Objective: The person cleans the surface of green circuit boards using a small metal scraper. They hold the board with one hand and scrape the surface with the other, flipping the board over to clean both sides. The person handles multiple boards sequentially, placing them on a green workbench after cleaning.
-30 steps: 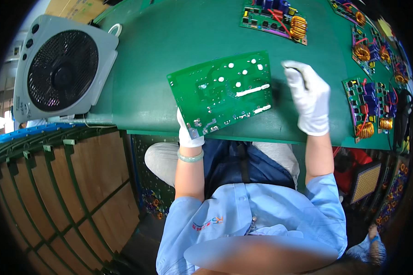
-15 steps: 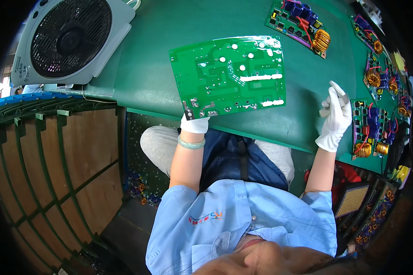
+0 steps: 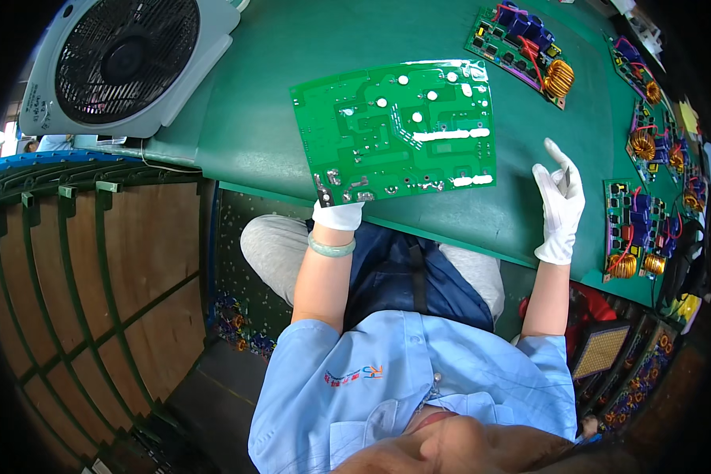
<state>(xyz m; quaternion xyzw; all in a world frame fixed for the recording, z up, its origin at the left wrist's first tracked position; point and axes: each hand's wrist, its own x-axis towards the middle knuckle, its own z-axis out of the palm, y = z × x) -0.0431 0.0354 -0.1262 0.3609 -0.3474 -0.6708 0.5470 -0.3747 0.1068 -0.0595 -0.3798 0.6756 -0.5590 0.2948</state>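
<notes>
in the head view, the left hand (image 3: 338, 216), in a white glove, is under the near-left corner of a bare-faced green printed circuit board (image 3: 383, 130), its soldered side turned up. only the glove's cuff shows, above a pale green bangle (image 3: 331, 248); the fingers are hidden, so i can't tell how tightly they grip. the board spreads ahead of that hand and off to its right, seemingly held above the green worktop (image 3: 249, 118).

the right hand (image 3: 559, 197), also gloved, is well apart from the left and from the board, fingers spread, with nothing between them. just right of it lie populated circuit boards (image 3: 638, 217) with copper-wound coils; farther ahead of it sits another populated board (image 3: 521, 46). a grey box fan (image 3: 122, 63) stands far ahead and to the left of the left hand.

what could go wrong, as i judge it: with support seemingly at one corner, the board's far right end could dip or twist if the hidden grip slackens, and slick glove fabric would add to that. a careless rightward sweep of the right hand could knock the neighbouring coils or snag their red wires.
</notes>
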